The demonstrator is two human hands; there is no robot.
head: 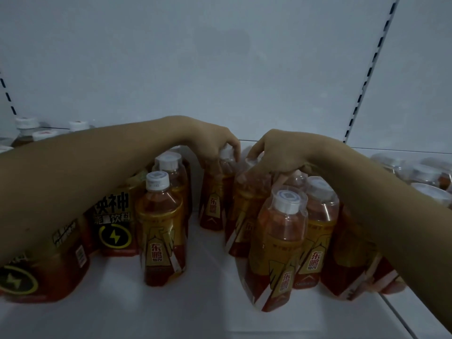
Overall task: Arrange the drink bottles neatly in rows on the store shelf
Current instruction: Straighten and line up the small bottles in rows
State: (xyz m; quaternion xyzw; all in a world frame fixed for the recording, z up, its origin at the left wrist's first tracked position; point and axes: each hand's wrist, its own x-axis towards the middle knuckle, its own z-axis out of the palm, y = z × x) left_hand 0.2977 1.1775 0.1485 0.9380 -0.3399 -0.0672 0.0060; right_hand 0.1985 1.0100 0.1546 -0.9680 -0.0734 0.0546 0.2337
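On the shelf [215, 314], the left hand [215, 140] pinches one bottle's cap [226, 152]; just beside it, the right hand [281, 152] grips a neighbouring bottle [247, 206] by its top.

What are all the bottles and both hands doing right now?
Left hand: fingers curled round the cap of a back bottle.
Right hand: fingers curled over the top of a leaning bottle.
Back bottle: upright, capped.
Leaning bottle: tilted.
Front left bottle: upright, capped, untouched.
Front right bottle: tilted, capped, untouched.
Black-label bottles: standing on the left.
Shelf: holds the bottles.
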